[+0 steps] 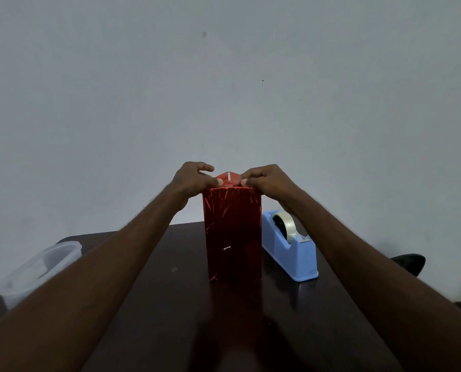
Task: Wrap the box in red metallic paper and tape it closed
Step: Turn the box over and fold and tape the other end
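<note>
Box (233,232): upright, mid-worktop (170,304), sheathed in slick red metallic paper; likely light, tippy, crease-prone. Left hand (190,179) and right hand (264,179) pinch the top flap (228,178), seemingly pressing tape. Best held at top edges. Tape dispenser (291,245) just beside.

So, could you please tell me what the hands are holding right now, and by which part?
Both the left hand and right hand pinch the red paper flap at the top end of the upright wrapped box, one at each side.
</note>
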A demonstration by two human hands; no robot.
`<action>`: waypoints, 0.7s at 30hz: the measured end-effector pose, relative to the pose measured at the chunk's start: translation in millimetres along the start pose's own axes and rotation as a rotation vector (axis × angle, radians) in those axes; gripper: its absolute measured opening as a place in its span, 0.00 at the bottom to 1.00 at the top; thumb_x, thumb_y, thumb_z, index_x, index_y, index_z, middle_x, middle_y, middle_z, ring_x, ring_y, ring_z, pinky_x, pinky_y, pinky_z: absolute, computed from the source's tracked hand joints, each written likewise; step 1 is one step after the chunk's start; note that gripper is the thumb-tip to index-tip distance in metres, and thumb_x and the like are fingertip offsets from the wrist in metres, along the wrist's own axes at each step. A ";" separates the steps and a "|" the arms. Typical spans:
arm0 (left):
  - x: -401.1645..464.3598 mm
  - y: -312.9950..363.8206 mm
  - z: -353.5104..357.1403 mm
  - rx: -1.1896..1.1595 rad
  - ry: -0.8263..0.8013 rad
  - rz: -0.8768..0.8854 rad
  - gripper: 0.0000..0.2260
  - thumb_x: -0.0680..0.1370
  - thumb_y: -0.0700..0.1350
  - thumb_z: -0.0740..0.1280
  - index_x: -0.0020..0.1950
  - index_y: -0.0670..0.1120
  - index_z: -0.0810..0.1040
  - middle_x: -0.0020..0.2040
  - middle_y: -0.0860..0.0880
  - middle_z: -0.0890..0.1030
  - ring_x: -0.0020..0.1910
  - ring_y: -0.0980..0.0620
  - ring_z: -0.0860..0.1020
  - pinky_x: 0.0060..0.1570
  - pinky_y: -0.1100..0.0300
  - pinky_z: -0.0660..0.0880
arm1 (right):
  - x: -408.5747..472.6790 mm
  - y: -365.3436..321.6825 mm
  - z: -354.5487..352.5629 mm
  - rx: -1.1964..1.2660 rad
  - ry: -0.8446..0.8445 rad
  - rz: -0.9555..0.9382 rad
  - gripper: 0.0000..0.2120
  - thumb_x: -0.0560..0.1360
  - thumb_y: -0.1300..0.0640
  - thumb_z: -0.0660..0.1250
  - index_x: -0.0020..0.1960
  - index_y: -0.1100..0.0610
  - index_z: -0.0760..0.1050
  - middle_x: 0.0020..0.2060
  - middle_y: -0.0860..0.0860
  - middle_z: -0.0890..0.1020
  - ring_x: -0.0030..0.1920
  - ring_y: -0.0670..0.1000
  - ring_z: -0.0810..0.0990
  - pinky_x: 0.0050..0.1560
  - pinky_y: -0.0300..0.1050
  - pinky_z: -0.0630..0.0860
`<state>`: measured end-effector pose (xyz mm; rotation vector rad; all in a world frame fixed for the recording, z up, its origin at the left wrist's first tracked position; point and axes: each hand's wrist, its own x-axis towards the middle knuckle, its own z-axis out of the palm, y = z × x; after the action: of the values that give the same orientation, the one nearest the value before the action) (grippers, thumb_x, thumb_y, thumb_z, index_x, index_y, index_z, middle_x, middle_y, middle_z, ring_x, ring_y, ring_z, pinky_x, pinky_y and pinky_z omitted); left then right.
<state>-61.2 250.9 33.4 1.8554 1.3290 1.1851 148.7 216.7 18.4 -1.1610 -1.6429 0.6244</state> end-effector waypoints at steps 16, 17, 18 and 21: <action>0.8 1.7 -5.0 0.078 -0.046 0.033 0.13 0.71 0.46 0.77 0.54 0.45 0.84 0.49 0.44 0.85 0.50 0.47 0.83 0.48 0.58 0.80 | -0.6 1.8 5.3 -0.002 -0.008 -0.011 0.12 0.77 0.64 0.64 0.50 0.55 0.86 0.44 0.53 0.85 0.42 0.47 0.76 0.48 0.40 0.73; 0.9 2.6 -4.1 0.078 -0.038 0.029 0.14 0.71 0.47 0.77 0.54 0.44 0.84 0.50 0.44 0.84 0.50 0.48 0.83 0.46 0.59 0.79 | -0.4 1.9 5.3 0.004 -0.004 -0.008 0.12 0.77 0.64 0.64 0.50 0.55 0.86 0.43 0.55 0.85 0.42 0.48 0.76 0.48 0.41 0.72; 0.8 3.6 -3.4 0.069 -0.032 0.023 0.15 0.72 0.49 0.77 0.55 0.44 0.83 0.50 0.45 0.84 0.50 0.49 0.82 0.44 0.61 0.78 | -0.6 1.9 5.4 0.006 0.000 -0.007 0.12 0.77 0.64 0.65 0.49 0.55 0.86 0.44 0.58 0.85 0.42 0.49 0.75 0.48 0.42 0.71; 1.0 4.7 -1.3 0.046 -0.044 -0.009 0.19 0.70 0.53 0.77 0.55 0.44 0.82 0.51 0.47 0.83 0.48 0.52 0.81 0.45 0.61 0.78 | -1.9 2.2 6.1 0.003 0.002 -0.017 0.13 0.77 0.64 0.64 0.49 0.53 0.86 0.48 0.59 0.85 0.43 0.50 0.75 0.48 0.42 0.71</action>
<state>-60.1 250.1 38.2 1.8951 1.3493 1.1118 144.1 216.6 13.5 -1.1438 -1.6485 0.6140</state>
